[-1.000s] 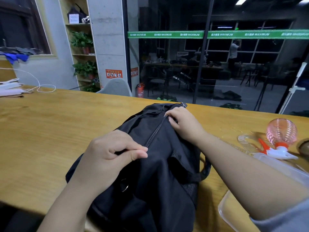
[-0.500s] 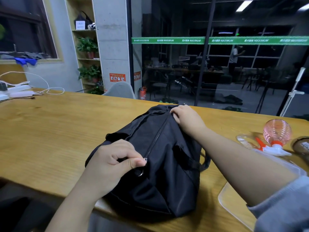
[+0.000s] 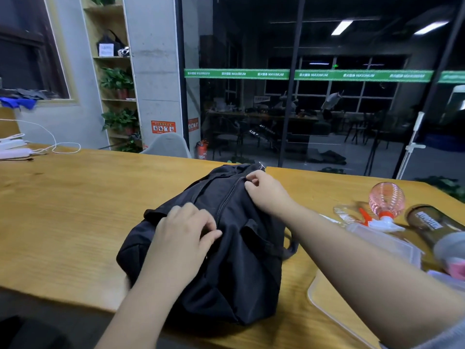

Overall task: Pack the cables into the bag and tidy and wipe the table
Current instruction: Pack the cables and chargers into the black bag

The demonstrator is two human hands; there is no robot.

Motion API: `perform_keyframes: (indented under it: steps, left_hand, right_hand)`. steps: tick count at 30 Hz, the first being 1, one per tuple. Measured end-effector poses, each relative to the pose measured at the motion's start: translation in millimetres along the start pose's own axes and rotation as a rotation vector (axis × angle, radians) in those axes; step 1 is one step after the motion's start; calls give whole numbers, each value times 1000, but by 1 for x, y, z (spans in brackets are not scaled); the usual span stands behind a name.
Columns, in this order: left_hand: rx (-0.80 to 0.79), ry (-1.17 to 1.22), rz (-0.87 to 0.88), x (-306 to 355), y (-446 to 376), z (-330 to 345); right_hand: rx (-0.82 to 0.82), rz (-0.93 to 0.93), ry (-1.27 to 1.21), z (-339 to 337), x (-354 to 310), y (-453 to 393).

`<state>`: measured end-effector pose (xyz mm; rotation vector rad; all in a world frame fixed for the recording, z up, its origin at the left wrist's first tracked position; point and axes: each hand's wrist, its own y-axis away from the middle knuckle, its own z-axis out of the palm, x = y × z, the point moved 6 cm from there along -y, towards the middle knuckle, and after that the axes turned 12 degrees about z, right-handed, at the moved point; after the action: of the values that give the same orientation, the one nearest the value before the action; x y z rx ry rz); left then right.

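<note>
A: Near end first. left hand (image 3: 185,236) sits on the near half of the bag (image 3: 226,260), thumb and fingers pinching the black fabric right beside the zip line (image 3: 227,200). Can't see a puller under it.

B: Bag axis?

A: Long axis runs near-to-far, tilted slightly right. Zip follows it along the top. Looks closed over the stretch between the two hands.

B: Far end?

A: right hand (image 3: 266,191) at the far end, fingers curled onto the fabric at the top of the zip. Whether it pinches a puller or just cloth, I cannot tell. So both hands hold the bag, one at each end of the zip.

B: Contents?

A: Nothing visible, bag's shut. No cables in sight beside it.

B: Rest of the table (image 3: 75,210)?

A: Right of the bag: clear plastic box (image 3: 385,241), pink spray bottle (image 3: 386,205) lying down, dark bottle (image 3: 437,227). Far left: white power strips (image 3: 13,149) with white cable. My guess: packing is done, tidying and wiping are left.
</note>
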<state>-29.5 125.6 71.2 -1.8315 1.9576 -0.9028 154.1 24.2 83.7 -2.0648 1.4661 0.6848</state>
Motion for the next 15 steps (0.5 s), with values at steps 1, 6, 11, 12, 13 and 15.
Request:
perform_keyframes:
  steps: [1,6,11,12,13,15]
  left_hand:
    - [59,-14,31,9,-6,-1]
    - [-80,-64,92,68,-31,30]
    - [-458,-153,-169,42,-14,77]
    - [-500,-149,-211,36,-9,80]
    - [-528,-148,-242,31,-6,83]
    - [-557,-182,-273,27,0,87]
  right_hand:
    - [-51,61,43,2,5,2]
    - [-362,175,373,4,18,28]
    - [-498,228,390,12,23,47]
    - [-506,240,363,17,22,49]
    - [-520,256,326,24,20,49]
    - [-539,276,254,38,15,50]
